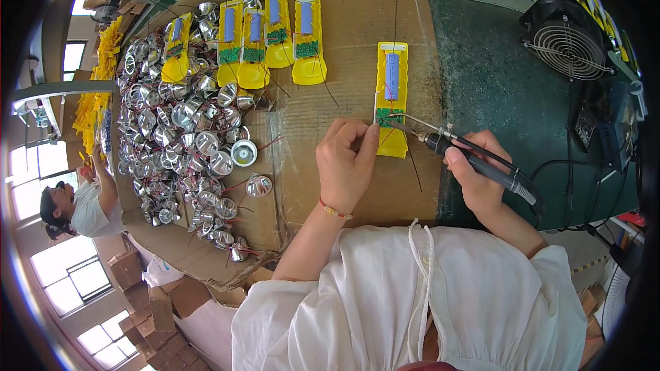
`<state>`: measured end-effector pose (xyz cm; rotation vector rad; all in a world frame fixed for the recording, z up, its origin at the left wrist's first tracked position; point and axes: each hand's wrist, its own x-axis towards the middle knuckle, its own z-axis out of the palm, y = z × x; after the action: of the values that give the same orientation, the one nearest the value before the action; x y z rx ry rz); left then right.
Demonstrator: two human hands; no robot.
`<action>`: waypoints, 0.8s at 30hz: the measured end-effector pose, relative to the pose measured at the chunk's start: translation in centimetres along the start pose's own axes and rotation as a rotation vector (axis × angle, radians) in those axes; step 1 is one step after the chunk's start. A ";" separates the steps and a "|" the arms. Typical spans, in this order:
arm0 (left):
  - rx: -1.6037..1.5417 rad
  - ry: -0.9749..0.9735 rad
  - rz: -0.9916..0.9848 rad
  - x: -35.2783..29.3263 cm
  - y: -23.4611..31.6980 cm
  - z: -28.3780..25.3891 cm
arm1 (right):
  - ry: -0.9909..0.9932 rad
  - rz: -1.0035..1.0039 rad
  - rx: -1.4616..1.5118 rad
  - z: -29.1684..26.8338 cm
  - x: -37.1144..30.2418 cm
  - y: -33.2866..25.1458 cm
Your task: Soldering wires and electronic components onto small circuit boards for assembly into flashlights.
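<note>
A brown cardboard sheet [350, 48] lies under the work. Around its lone yellow housing [395, 148], silvery reflectors [185, 124] heap at nine o'clock and a black fan [567, 45] stands at two. A soldering iron [500, 176] sits clasped in the right hand [479, 178] at four; the left hand [347, 165], well apart from it at seven, nears the green circuit board [385, 117], its hold unclear.

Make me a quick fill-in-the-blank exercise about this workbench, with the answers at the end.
The person's ____ holds the soldering iron.
The left hand is at the edge of a casing whose color is ____.
The small circuit board on that casing is ____ in color.
The heap of shiny cups lies to the ____ of the left hand.
Missing words: right hand; yellow; green; left.
</note>
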<state>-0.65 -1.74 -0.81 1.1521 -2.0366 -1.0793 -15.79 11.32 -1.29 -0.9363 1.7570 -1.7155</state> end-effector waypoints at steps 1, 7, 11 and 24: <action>-0.004 0.002 0.005 0.0 -0.1 0.0 | 0.000 -0.002 0.016 0.0 0.0 0.1; -0.010 0.017 0.004 0.2 -0.1 0.1 | 0.082 0.042 0.116 -0.1 -0.4 -0.7; -0.024 0.021 -0.008 0.2 0.1 0.1 | 0.063 0.015 0.075 -0.8 -0.5 -0.5; 0.025 -0.109 0.082 0.3 0.8 -0.9 | -0.049 0.026 -0.049 -1.5 -1.0 -0.5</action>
<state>-0.42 -2.10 0.35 1.0322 -2.1669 -1.1006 -16.23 13.11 -0.76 -0.9647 1.7790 -1.6265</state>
